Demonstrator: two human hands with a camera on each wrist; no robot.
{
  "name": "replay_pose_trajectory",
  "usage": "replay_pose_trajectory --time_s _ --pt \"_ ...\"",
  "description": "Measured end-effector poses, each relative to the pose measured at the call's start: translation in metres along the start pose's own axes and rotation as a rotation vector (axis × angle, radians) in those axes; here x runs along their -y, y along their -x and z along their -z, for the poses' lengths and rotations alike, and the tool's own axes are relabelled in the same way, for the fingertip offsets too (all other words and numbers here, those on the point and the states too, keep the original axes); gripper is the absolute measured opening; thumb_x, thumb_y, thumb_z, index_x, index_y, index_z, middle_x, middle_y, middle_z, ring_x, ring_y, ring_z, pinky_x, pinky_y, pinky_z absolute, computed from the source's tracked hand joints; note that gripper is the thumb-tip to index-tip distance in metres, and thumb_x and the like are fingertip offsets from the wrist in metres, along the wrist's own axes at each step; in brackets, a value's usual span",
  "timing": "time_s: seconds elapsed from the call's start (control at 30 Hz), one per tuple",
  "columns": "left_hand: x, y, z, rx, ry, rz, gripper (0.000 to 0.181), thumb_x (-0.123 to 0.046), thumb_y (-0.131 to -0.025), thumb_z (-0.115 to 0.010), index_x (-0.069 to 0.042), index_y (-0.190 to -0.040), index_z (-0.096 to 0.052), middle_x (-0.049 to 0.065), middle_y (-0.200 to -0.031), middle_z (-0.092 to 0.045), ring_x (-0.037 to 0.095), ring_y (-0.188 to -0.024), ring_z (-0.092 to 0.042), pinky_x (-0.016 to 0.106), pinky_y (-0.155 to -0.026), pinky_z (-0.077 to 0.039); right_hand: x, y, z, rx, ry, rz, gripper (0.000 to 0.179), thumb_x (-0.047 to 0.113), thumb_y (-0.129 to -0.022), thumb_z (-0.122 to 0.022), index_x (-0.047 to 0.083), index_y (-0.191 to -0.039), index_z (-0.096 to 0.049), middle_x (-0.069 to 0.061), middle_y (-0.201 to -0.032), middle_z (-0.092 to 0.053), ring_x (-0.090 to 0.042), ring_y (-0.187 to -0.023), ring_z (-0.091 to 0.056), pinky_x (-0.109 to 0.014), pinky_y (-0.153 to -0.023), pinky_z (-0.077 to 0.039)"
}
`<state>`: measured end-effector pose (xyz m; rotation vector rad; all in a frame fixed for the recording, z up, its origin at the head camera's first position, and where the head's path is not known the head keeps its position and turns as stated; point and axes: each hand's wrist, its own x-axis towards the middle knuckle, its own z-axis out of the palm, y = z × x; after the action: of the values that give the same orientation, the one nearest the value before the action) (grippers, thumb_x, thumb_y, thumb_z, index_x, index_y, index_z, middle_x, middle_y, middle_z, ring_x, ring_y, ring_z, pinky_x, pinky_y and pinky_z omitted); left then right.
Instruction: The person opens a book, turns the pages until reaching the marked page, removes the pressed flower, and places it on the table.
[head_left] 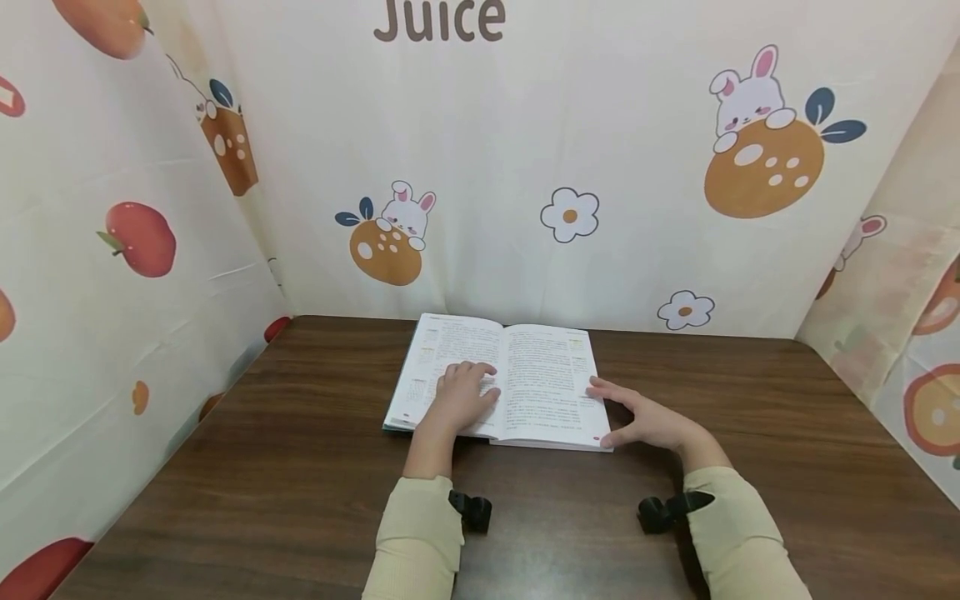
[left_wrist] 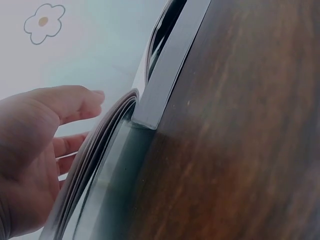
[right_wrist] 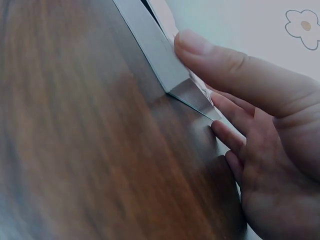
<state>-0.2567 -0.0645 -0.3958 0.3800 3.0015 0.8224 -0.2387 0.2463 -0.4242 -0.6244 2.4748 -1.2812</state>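
Note:
An open book (head_left: 547, 383) with printed pages lies on the brown table. My left hand (head_left: 461, 398) is over its left page, fingers loosely bent and thumb toward the middle fold. In the left wrist view, that hand (left_wrist: 35, 145) is above the curved stack of pages (left_wrist: 95, 145). My right hand (head_left: 652, 421) is at the book's right edge, thumb at the near right corner and forefinger farther up the side. The right wrist view has the right thumb (right_wrist: 220, 62) against the page edges (right_wrist: 155, 55), with the other fingers beside the corner.
Wood-grain table (head_left: 247, 500) surrounds the book. A pale printed curtain (head_left: 487, 150) stands behind the table's far edge, with more cloth along the left and right sides. Each sleeve carries a small black strapped device (head_left: 472, 510).

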Motion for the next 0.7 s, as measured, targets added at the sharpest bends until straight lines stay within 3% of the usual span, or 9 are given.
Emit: replay_pose_trajectory --time_s 0.4,0.7 --pt "-0.002 -0.001 0.001 -0.027 0.001 -0.040 0.033 -0.029 -0.090 -0.056 -0.016 -0.121 -0.058 0.010 -0.128 -0.050 0.030 -0.123 -0.034 0.047 -0.101 -0.025 0.000 -0.002 -0.003 -0.051 -0.005 -0.016 0.068 0.025 -0.072 -0.078 0.011 -0.132 -0.050 -0.011 -0.151 -0.023 -0.039 -0.137 -0.012 -0.062 -0.102 -0.010" --pt "-0.011 -0.001 -0.001 -0.034 0.032 -0.085 0.031 -0.028 -0.091 -0.056 -0.017 -0.119 -0.060 0.008 -0.128 -0.050 0.028 -0.122 -0.036 0.045 -0.101 -0.027 -0.003 -0.006 -0.007 -0.136 -0.017 -0.008 0.046 0.027 -0.073 -0.078 0.013 -0.115 -0.064 -0.013 -0.145 -0.034 -0.039 -0.134 -0.020 -0.061 -0.102 -0.014"
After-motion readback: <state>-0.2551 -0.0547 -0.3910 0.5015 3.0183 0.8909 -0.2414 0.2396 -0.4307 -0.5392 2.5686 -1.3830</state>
